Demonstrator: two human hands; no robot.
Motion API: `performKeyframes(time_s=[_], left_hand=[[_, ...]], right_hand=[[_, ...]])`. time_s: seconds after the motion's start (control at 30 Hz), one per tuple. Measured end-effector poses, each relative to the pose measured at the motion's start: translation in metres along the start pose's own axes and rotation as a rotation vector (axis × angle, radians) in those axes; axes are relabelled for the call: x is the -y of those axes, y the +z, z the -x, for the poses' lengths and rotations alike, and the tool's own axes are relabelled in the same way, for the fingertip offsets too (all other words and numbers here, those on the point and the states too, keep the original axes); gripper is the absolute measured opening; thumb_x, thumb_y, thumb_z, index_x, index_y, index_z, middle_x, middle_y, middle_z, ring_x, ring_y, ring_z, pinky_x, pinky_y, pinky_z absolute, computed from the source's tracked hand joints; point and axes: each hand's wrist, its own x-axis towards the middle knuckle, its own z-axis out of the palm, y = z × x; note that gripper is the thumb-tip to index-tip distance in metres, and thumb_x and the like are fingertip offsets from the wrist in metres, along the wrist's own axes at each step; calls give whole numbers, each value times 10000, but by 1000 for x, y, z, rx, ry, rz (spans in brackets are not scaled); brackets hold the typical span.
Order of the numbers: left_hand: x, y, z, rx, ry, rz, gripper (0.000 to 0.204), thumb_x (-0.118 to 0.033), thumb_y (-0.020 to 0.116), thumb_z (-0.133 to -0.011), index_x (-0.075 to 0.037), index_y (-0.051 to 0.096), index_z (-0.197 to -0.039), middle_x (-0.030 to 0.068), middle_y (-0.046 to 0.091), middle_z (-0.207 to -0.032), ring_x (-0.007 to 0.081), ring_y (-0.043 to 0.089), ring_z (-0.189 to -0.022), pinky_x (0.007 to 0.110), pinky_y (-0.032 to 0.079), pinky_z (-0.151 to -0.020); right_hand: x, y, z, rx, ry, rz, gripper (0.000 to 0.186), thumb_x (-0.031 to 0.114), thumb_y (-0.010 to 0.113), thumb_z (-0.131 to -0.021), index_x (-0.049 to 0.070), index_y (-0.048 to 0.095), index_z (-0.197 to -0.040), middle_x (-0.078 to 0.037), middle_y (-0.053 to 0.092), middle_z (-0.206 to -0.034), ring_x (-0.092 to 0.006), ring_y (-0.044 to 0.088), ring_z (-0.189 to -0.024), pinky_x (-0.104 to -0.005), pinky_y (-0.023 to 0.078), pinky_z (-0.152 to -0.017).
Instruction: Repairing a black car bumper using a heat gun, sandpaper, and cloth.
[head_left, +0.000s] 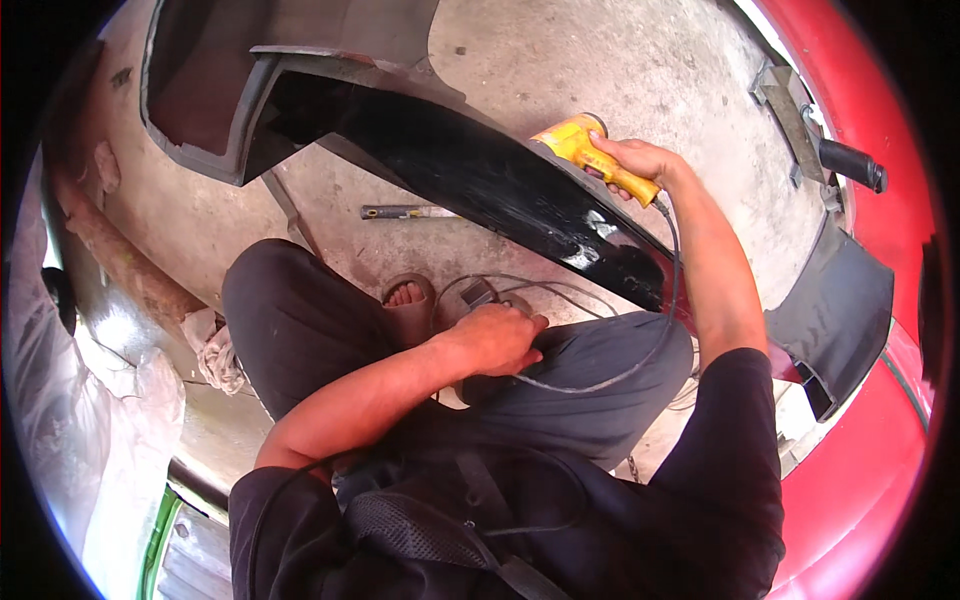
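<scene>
Tool, yellow, corded, wrapped by fingers of right hand; black panel below-left of them, pale-scuffed: work looks unfinished, share done unclear. Left hand: fingers curled, cannot tell on what.

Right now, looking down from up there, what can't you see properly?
All in the head view:
- What, if anything, is inside the bare left hand: its own back hides the palm.
- Part of the bare right hand's grip: the handle of the yellow pistol-shaped power tool hides it.
- The rest of the glossy red curved panel and the whitish see-through plastic sheet: cut off by the round picture rim.
</scene>
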Motion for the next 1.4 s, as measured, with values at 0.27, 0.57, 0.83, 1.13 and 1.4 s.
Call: performKeyframes(time_s=[0.27, 0.57, 0.83, 1.13, 1.4], left_hand=[[-3, -15, 0, 4, -12, 19, 415, -313, 703, -896, -20, 650, -1186, 230, 682, -1125, 400, 666, -1062, 487, 537, -896], [-1, -10, -3, 18, 43, -29, 405, -331, 677, -926, -41, 610, -1199, 225, 704, -1047, 413, 682, -982, 501, 542, -843], [3, -7, 0, -30, 47, 5, 390, -329, 689, -914, -33, 643, -1164, 228, 709, -1006, 420, 684, -965, 503, 542, -845], [10, -5, -6, -30, 57, -21, 368, -345, 675, -926, -44, 635, -1133, 216, 711, -978, 412, 683, -946, 505, 536, -820], [12, -13, -4, -42, 76, -59, 370, -351, 678, -921, -44, 640, -1125, 215, 714, -1013, 418, 686, -960, 512, 543, -834]], right_hand=[[-25, -2, 15, -9, 65, 18, 704, 732, 388, -978, 96, 683, -1043, -52, 591, -706, -133, 576, -533, -295, 518, -497], [-62, -12, 36, -64, 202, 62, 749, 749, 392, -966, 71, 699, -1046, -60, 608, -728, -155, 605, -587, -321, 518, -518], [-13, 9, 23, -66, 103, 19, 680, 688, 415, -998, 71, 700, -1034, -73, 624, -737, -156, 610, -592, -312, 527, -531], [-4, 9, 15, -100, 121, 53, 698, 706, 423, -984, 66, 700, -1025, -79, 619, -723, -166, 608, -580, -316, 526, -531], [-55, -10, 48, -44, 238, 51, 742, 750, 391, -964, 86, 714, -1039, -66, 612, -736, -158, 595, -577, -314, 511, -507]])
